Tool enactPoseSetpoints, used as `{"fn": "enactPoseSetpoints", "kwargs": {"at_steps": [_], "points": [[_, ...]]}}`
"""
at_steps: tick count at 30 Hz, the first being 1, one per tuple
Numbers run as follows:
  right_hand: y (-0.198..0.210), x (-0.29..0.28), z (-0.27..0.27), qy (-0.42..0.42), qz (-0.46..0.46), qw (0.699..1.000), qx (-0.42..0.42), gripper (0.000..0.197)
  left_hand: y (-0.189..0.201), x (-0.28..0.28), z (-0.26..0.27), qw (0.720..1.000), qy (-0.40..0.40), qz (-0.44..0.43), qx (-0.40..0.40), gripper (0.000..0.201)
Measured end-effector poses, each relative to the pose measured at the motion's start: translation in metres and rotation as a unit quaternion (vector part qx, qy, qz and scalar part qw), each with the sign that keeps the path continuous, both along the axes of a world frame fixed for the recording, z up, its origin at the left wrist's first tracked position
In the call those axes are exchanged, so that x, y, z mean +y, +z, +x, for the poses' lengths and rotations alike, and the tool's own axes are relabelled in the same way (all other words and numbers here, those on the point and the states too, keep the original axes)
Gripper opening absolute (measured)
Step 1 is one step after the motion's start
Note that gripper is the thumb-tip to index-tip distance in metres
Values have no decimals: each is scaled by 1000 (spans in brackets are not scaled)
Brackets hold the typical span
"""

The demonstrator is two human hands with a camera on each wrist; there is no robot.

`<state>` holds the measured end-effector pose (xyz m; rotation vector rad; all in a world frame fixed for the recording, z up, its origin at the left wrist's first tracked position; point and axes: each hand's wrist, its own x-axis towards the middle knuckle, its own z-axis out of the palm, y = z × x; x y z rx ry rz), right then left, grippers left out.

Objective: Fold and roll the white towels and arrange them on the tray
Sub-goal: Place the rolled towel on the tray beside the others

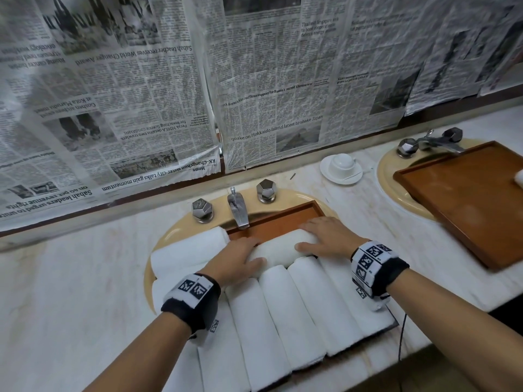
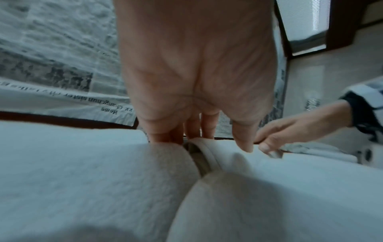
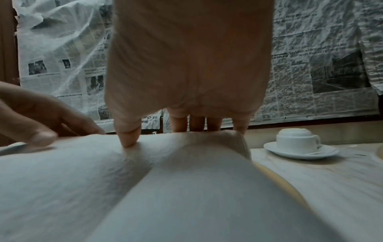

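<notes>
- Pressing down on a rolled towel (image 1: 283, 248) lying crosswise on the near tray (image 1: 271, 222), the person is settling it against the ends of the row of rolled towels (image 1: 285, 312) that fills the tray's nearer part.
- The left hand (image 1: 240, 257) is resting on the roll's left end, fingers straight and close together, thumb lying along the near side.
- The right hand (image 1: 325, 236) is covering the right end, fingers slightly spread over the top and far side, thumb (image 3: 128, 139) denting the pile.
- Doing this well probably means keeping pressure even at both ends so the roll is not loosening or skewing.
- The terry cloth is looking thick, soft and fuzzy, each roll a plump cylinder; the tray is smooth reddish wood sitting over a cream basin (image 1: 169, 236).
- A second tray (image 1: 467, 199) is lying over the right basin.
</notes>
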<state>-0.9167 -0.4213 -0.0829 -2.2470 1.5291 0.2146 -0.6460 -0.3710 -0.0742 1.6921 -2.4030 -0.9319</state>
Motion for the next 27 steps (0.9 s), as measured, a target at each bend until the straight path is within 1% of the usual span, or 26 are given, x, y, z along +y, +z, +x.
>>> {"fn": "enactPoseSetpoints", "kwargs": {"at_steps": [2, 4, 6, 9, 11, 14, 16, 18, 23, 27], "points": [[-5, -4, 2, 1, 1, 1000, 3, 99, -5, 4, -5, 998, -14, 7, -55, 57], [-7, -7, 4, 2, 5, 1000, 13, 98, -10, 5, -11, 993, -21, 9, -114, 57], [-9, -6, 4, 5, 6, 1000, 19, 95, -13, 5, -15, 989, -27, 8, -143, 56], [-8, -2, 5, 3, 2, 1000, 23, 92, -14, 4, -17, 986, -29, 12, -167, 61], [-3, 0, 6, -7, 9, 1000, 27, 94, -12, 3, -16, 988, -20, 25, -153, 66], [11, 5, 9, -24, 3, 1000, 13, 101, -5, 5, -9, 996, 3, 33, -80, 75], [23, 14, 14, -37, -15, 999, -11, 94, 2, 12, 2, 999, 22, 16, -25, 76], [34, 28, 25, -27, -38, 998, -29, 86, 9, 23, 16, 999, 37, -12, 8, 76], [56, 72, 81, 4, -41, 997, -58, 76, 19, 66, 61, 996, 73, -47, 27, 70], [57, 102, 143, 34, -40, 997, -59, 77, 22, 109, 120, 991, 115, -49, 39, 68]]}}
